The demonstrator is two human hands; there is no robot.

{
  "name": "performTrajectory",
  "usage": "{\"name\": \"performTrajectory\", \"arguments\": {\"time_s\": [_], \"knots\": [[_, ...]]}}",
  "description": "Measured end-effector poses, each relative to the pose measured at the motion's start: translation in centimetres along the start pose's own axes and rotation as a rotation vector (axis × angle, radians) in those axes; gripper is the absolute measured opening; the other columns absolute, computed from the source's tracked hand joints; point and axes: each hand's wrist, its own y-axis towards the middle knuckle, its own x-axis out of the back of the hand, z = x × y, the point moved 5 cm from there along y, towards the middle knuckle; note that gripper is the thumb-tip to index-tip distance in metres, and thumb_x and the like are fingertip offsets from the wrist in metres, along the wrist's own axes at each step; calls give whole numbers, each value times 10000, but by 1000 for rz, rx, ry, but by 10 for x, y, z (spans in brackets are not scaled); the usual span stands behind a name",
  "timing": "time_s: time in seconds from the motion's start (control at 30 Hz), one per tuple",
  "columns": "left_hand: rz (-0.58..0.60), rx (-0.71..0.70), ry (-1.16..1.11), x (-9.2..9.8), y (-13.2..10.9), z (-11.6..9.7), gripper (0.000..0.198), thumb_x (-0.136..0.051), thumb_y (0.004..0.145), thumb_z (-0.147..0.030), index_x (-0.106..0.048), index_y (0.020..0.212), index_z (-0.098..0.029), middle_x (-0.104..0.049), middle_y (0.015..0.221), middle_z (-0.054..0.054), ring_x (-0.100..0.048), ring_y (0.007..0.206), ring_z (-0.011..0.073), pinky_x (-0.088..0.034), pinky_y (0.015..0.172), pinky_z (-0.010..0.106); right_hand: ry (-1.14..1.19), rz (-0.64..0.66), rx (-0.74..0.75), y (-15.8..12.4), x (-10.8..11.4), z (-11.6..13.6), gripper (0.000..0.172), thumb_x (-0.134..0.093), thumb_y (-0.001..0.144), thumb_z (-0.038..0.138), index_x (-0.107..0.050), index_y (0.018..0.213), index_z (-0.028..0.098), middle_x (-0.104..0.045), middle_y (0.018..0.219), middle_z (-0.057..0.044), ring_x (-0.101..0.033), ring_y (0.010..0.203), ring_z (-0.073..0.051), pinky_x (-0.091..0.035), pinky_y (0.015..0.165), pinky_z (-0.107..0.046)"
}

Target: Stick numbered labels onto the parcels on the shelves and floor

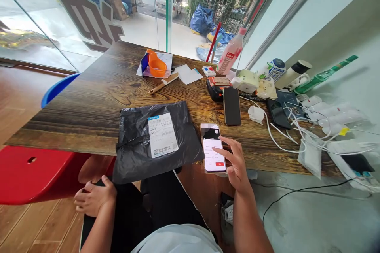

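A smartphone [214, 154] with a lit white screen and a red button lies at the table's front edge. Over its right side reaches my right hand [236, 162], fingers apart, with fingertips at the screen; it grips nothing. Left of this phone is a black plastic mailer [136, 158] with a white shipping label [163, 134], overhanging the edge slightly. My left hand [96, 195] rests on my leg beside the red stool, fingers loosely bent and apart, holding nothing. A second smartphone [232, 106], its screen dark, lies behind the lit one.
On the wooden table [97, 87] are an orange tape dispenser [157, 65], a utility knife [164, 84] and a black-and-orange device [219, 88]. A pink bottle [230, 53] stands near the glass. White cables [292, 130] tangle at right. A red stool [38, 174] stands at left.
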Motion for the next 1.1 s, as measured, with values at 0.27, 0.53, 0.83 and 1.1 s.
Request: {"name": "performTrajectory", "arguments": {"time_s": [0.27, 0.53, 0.83, 1.1], "knots": [[-95, 17, 4, -1, 3, 6, 635, -359, 901, -614, -577, 1229, -116, -476, 1367, 216, -452, 1268, 397, -380, 1033, 535, 4, 3, 8, 1, -1, 1, 656, -241, 945, 714, -682, 1242, 330, -438, 1496, -37, -402, 1317, -316, -332, 1076, -554], [-93, 16, 14, -3, 3, 9, 603, -411, 889, -576, -569, 1247, -118, -476, 1371, 212, -453, 1260, 398, -384, 1026, 528, -1, -13, 12, 0, 0, -1, 656, -239, 946, 712, -681, 1243, 329, -448, 1486, -40, -410, 1312, -317, -340, 1075, -561], [-91, 14, -5, -2, 2, 7, 595, -398, 877, -566, -569, 1245, -132, -478, 1363, 209, -454, 1245, 398, -381, 1010, 527, 16, -21, 2, 0, 0, -2, 653, -248, 943, 718, -701, 1207, 328, -455, 1476, -39, -411, 1312, -314, -355, 1068, -553], [-76, 32, 3, -3, 1, 6, 554, -425, 847, -546, -563, 1201, -142, -465, 1385, 204, -442, 1260, 393, -365, 1023, 514, 5, -19, -2, 0, 0, -1, 637, -248, 951, 701, -699, 1205, 331, -458, 1470, -41, -414, 1302, -312, -365, 1055, -548]]}}
